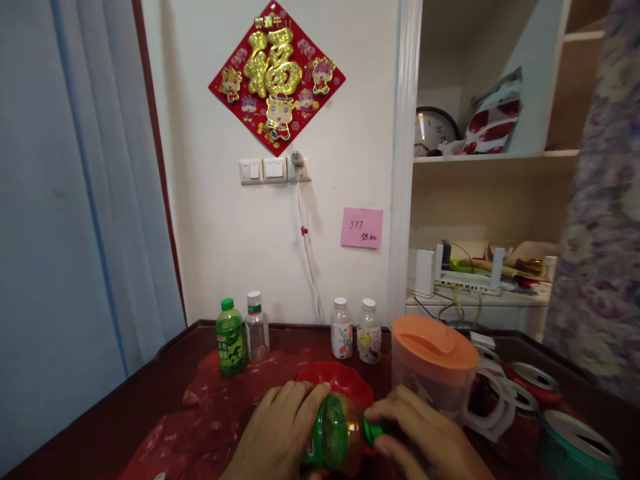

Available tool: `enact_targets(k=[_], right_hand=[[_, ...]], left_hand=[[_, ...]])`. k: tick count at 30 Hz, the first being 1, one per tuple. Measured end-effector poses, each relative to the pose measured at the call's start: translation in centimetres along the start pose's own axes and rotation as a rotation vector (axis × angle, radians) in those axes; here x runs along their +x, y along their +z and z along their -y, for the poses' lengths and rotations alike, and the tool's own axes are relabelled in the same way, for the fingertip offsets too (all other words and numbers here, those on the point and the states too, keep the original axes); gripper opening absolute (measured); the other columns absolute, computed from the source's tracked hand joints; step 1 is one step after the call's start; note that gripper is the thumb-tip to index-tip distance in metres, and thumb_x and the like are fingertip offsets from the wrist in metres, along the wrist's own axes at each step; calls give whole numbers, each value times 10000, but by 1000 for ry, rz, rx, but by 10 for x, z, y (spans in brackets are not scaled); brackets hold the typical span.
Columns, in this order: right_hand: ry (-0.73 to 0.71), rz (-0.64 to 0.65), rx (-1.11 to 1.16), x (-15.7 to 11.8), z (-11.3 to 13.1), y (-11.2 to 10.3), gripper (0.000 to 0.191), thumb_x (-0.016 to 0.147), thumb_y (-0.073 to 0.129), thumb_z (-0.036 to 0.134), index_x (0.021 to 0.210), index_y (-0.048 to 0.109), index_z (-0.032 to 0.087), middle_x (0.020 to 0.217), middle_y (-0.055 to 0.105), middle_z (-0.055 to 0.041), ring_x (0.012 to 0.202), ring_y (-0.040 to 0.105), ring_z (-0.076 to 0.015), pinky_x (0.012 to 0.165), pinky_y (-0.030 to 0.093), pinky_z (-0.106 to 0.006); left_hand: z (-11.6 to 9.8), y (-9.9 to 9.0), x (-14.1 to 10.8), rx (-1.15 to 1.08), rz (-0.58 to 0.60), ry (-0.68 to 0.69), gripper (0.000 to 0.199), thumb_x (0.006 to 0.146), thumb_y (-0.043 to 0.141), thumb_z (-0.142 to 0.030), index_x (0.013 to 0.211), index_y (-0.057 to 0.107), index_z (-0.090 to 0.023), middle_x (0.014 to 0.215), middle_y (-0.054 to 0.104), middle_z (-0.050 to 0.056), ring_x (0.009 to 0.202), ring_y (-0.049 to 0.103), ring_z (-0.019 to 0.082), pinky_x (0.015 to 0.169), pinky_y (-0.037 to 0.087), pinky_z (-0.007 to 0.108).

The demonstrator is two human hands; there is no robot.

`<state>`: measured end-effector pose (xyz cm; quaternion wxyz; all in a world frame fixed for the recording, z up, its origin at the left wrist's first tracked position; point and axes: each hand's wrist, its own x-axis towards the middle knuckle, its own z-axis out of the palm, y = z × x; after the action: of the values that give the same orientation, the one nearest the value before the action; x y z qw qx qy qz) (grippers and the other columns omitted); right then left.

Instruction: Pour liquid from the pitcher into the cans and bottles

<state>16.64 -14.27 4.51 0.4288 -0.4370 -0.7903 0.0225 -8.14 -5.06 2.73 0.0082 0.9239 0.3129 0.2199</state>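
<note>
My left hand point(280, 427) is wrapped round a green plastic bottle point(333, 433), tilted nearly onto its side with the neck pointing right. The fingers of my right hand point(417, 430) are closed on the green cap point(373, 428) at the bottle's neck. Whether the cap is loose or still on the neck, I cannot tell. Just behind the bottle sits a red scalloped dish point(335, 377), partly covered by my hands. A thin red plastic sheet point(175, 433) lies crumpled under and left of my left hand.
A green drink bottle point(231, 343) and a clear bottle point(257, 333) stand at the back left. Two white-capped bottles point(342, 333) are at the back. A pitcher with an orange lid point(434, 343) is right of my right hand, beside several cans point(577, 440).
</note>
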Motion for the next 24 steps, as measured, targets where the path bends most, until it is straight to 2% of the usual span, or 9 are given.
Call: enact_targets(k=[3, 6, 8, 10, 13, 15, 18, 22, 24], right_hand=[[-51, -31, 0, 3, 0, 5, 191, 968, 511, 108, 1055, 622, 237, 916, 633, -18, 781, 645, -138, 681, 515, -191], [-89, -32, 56, 6, 3, 3, 326, 902, 454, 42, 1110, 608, 240, 1000, 639, -33, 871, 657, -139, 775, 530, -198], [-41, -20, 99, 6, 7, -2, 434, 858, 521, 57, 1243, 567, 251, 1145, 640, -59, 1025, 650, -174, 894, 527, -237], [104, -5, 117, 5, 12, -8, 493, 847, 640, 147, 1318, 528, 243, 1233, 631, -82, 1103, 630, -220, 934, 524, -275], [322, 64, 121, 5, 20, -13, 150, 951, 598, 353, 1010, 599, 215, 972, 680, -46, 863, 653, -205, 735, 526, -260], [363, 113, 144, 6, 23, -13, 224, 1005, 495, 353, 839, 550, 212, 805, 633, -11, 737, 605, -175, 648, 468, -245], [253, 112, 196, 9, 24, -14, 60, 943, 529, 210, 951, 588, 209, 893, 612, -14, 813, 583, -165, 707, 455, -248], [-34, 2, 214, 14, 25, -20, 360, 911, 395, 29, 1137, 599, 223, 1054, 567, -48, 961, 586, -149, 828, 489, -250], [-86, -108, 169, 15, 28, -26, 408, 918, 372, 8, 1161, 602, 241, 1077, 561, -51, 987, 598, -141, 836, 502, -231]], left_hand=[[0, 7, -4, 14, -25, -8, 710, 731, 719, -199, 1395, 524, -357, 1224, 695, 75, 1055, 633, 334, 920, 516, 445], [-1, 10, -7, 9, -91, -31, 662, 746, 711, -210, 1366, 552, -380, 1172, 710, 73, 1007, 649, 328, 888, 528, 433], [-1, 7, -8, 8, -122, -36, 717, 725, 700, -186, 1390, 531, -394, 1175, 712, 72, 1010, 653, 333, 893, 532, 438], [-2, 0, -9, 4, -104, -20, 801, 697, 688, -156, 1436, 490, -392, 1214, 705, 76, 1046, 650, 339, 919, 526, 442], [-5, -11, -8, 19, -32, 15, 827, 698, 669, -147, 1470, 464, -361, 1269, 694, 93, 1102, 635, 348, 937, 515, 441], [-6, -17, -6, 39, -7, 25, 804, 700, 654, -141, 1458, 483, -348, 1282, 691, 96, 1116, 631, 349, 939, 508, 446], [-9, -23, -1, 32, 4, 22, 777, 684, 641, -131, 1426, 514, -323, 1265, 694, 99, 1094, 637, 346, 934, 507, 456], [-15, -29, 9, -59, -11, 43, 707, 721, 617, -137, 1400, 516, -304, 1250, 690, 90, 1081, 641, 320, 918, 523, 439], [-18, -32, 15, -118, -30, 39, 684, 724, 608, -123, 1378, 517, -303, 1252, 682, 81, 1091, 639, 304, 938, 526, 429]])
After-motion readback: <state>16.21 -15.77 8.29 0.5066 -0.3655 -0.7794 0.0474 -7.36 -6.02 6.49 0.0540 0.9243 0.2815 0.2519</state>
